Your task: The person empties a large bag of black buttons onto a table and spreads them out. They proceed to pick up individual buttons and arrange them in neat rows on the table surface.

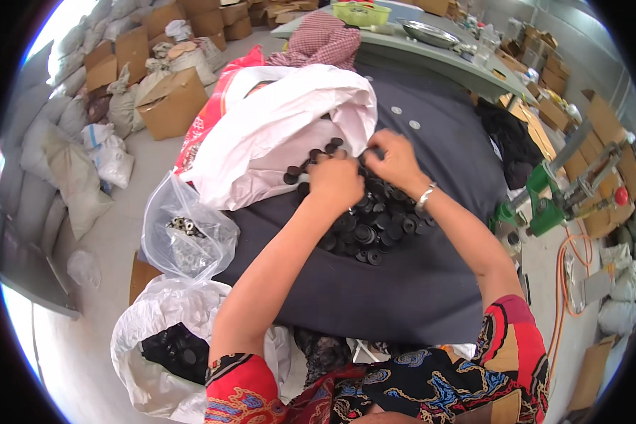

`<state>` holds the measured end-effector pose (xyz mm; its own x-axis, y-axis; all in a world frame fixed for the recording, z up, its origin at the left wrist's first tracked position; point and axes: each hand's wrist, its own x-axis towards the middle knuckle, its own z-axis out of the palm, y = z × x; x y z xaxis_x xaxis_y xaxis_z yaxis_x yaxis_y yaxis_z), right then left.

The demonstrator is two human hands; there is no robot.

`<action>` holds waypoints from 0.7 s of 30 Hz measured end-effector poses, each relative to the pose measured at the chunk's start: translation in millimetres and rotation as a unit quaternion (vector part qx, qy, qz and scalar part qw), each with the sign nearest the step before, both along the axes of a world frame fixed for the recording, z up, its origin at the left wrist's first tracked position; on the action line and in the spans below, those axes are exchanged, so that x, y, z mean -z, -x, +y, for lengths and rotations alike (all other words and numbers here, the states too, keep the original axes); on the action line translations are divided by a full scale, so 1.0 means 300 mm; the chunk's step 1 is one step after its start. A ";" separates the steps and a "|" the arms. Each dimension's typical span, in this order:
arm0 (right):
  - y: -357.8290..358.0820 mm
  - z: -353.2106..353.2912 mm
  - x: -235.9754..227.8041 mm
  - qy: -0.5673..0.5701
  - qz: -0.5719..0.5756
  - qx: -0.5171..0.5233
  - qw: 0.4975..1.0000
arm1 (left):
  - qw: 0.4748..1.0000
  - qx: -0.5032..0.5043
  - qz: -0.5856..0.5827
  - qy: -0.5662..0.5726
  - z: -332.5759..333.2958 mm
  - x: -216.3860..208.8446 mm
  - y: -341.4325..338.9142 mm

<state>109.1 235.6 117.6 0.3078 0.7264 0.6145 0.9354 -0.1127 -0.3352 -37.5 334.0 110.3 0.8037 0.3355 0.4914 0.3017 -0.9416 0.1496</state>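
Note:
A heap of small black round pieces point(374, 225), some with a raised ring or centre hole, lies on a dark cloth-covered table point(318, 283). The heap reaches to the mouth of a large white sack point(283, 120) lying on its side. At that mouth my left hand point(338, 182) is curled down over several black pieces, its fingertips partly hidden. Just right of it, my right hand point(397, 164), a bracelet on its wrist, has bent fingers drawn together by the sack's edge. Slight blur hides what either hand holds.
A clear bag of small metal parts point(187, 226) rests at the table's left edge. Below it hangs a white bag with black pieces point(177, 353). Green hand presses point(540, 201) stand right. A grey table point(389, 42) is at the back; cardboard boxes point(173, 102) are far left.

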 end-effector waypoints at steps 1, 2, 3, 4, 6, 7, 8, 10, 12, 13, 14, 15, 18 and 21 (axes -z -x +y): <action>-0.004 0.016 -0.039 -0.053 -0.061 0.032 0.996 | 0.992 0.085 0.054 0.076 0.002 -0.056 0.006; 0.032 0.036 -0.133 -0.051 -0.150 0.047 0.986 | 0.987 0.127 0.066 0.074 -0.012 -0.134 0.034; 0.064 0.075 -0.212 -0.119 -0.238 -0.008 0.964 | 0.977 0.195 -0.014 0.082 -0.004 -0.190 0.058; 0.063 0.139 -0.234 -0.131 -0.305 -0.020 0.943 | 0.956 0.265 -0.092 0.087 0.011 -0.246 0.073; 0.050 0.261 -0.253 -0.089 -0.385 -0.031 0.918 | 0.962 0.172 -0.061 0.202 0.100 -0.417 0.133; 0.053 0.314 -0.268 -0.041 -0.404 -0.037 0.913 | 0.969 0.124 -0.123 0.173 0.207 -0.448 0.142; 0.027 0.370 -0.239 0.074 -0.375 -0.034 0.924 | 0.969 0.078 -0.182 0.144 0.349 -0.462 0.137; -0.012 0.415 -0.163 0.137 -0.332 -0.045 0.932 | 0.953 -0.090 -0.195 0.215 0.594 -0.464 0.187; 0.039 0.365 -0.086 0.069 -0.306 -0.079 0.946 | 0.918 -0.248 -0.205 0.230 0.901 -0.381 0.323; 0.051 0.321 -0.040 0.036 -0.281 -0.096 0.954 | 0.888 -0.280 -0.227 0.285 0.972 -0.347 0.370; 0.046 0.283 0.013 0.051 -0.253 -0.088 0.962 | 0.855 -0.305 -0.246 0.340 1.020 -0.314 0.394; 0.047 0.257 0.070 0.045 -0.196 -0.080 0.976 | 0.841 -0.352 -0.236 0.337 1.066 -0.278 0.405; 0.038 0.216 0.190 -0.020 -0.060 -0.067 0.996 | 0.792 -0.465 -0.185 0.350 1.199 -0.125 0.393; 0.023 0.226 0.186 0.003 0.004 -0.082 0.997 | 0.786 -0.508 -0.092 0.340 1.385 0.134 0.469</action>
